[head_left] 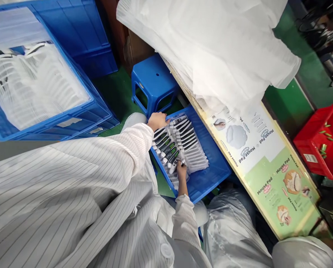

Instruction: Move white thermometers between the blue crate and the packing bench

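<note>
A blue bin [211,163] sits low beside the table and holds a row of white bagged devices [190,143] with dark and green faces. My left hand [156,120] rests on the far end of the row, fingers curled over the devices. My right hand [181,172] is at the near end, fingers closed on the last device in the row [174,163]. Both arms are in white striped sleeves.
A blue stool [153,80] stands just beyond the bin. Stacked blue crates [79,111] with white bagged parts are at left. The table [269,163] carries mouse pad sheets, white foam sheets [216,48] and a red bin [322,141].
</note>
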Action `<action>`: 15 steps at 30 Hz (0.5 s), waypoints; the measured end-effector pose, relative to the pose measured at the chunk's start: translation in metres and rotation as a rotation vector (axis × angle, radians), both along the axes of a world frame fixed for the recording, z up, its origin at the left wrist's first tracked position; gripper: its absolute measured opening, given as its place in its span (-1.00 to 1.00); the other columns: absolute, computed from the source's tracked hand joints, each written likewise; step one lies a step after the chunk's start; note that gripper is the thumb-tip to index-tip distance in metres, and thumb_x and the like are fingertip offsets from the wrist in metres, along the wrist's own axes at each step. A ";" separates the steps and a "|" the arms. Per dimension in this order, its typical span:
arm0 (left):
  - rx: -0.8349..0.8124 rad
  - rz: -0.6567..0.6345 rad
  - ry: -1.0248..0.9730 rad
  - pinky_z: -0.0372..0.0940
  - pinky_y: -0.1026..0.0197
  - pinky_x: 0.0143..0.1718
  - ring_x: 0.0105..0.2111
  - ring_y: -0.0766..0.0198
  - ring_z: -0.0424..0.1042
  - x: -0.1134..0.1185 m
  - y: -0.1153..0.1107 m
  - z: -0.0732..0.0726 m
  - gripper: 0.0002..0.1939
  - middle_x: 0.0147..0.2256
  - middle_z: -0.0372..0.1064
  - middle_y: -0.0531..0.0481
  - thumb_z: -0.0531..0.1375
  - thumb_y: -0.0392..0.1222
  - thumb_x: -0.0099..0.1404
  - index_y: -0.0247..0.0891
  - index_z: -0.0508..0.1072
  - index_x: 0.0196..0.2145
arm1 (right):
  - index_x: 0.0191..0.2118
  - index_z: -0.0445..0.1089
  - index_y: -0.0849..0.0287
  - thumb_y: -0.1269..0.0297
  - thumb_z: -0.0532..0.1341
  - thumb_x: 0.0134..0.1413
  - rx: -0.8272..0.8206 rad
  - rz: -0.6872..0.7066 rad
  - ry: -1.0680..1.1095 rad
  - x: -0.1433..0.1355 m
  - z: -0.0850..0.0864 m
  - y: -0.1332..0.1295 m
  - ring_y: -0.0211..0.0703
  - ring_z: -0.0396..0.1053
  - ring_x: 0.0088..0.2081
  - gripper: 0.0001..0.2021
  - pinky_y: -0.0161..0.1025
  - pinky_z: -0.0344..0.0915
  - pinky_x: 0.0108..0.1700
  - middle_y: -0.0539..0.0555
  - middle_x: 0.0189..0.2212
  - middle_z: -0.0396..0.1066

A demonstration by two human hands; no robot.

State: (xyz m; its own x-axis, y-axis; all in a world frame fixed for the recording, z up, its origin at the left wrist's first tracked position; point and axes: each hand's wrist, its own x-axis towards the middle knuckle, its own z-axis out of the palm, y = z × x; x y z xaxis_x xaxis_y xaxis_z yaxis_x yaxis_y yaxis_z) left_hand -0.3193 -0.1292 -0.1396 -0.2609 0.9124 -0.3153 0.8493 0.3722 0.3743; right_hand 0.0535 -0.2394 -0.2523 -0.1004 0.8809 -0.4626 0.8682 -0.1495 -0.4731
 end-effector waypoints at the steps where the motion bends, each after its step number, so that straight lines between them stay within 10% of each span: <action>1: -0.003 0.005 -0.005 0.43 -0.14 0.11 0.08 -0.31 0.61 0.000 0.000 0.000 -0.34 0.05 0.63 -0.45 0.07 0.23 0.57 -0.38 0.64 0.19 | 0.02 0.50 0.21 -0.04 -0.02 0.44 -0.002 -0.027 -0.021 -0.002 0.000 0.003 0.14 0.59 0.01 -0.51 -0.13 0.48 -0.05 0.38 -0.09 0.64; 8: 0.005 0.010 -0.021 0.43 -0.15 0.08 0.06 -0.31 0.62 0.000 0.000 0.000 -0.35 0.03 0.63 -0.46 0.08 0.23 0.57 -0.38 0.65 0.18 | 0.14 0.46 0.21 -0.05 -0.07 0.57 0.035 0.008 -0.070 -0.015 0.027 0.005 0.11 0.57 0.04 -0.49 -0.14 0.48 -0.05 0.37 -0.01 0.61; 15: 0.023 0.013 -0.047 0.42 -0.17 0.08 0.06 -0.35 0.61 0.000 0.000 -0.003 -0.32 0.04 0.62 -0.50 0.07 0.23 0.56 -0.42 0.65 0.17 | 0.19 0.53 0.12 -0.02 0.32 0.50 0.081 0.240 -0.105 0.012 0.100 -0.002 0.04 0.53 0.11 -0.62 0.04 0.57 0.16 0.15 0.20 0.50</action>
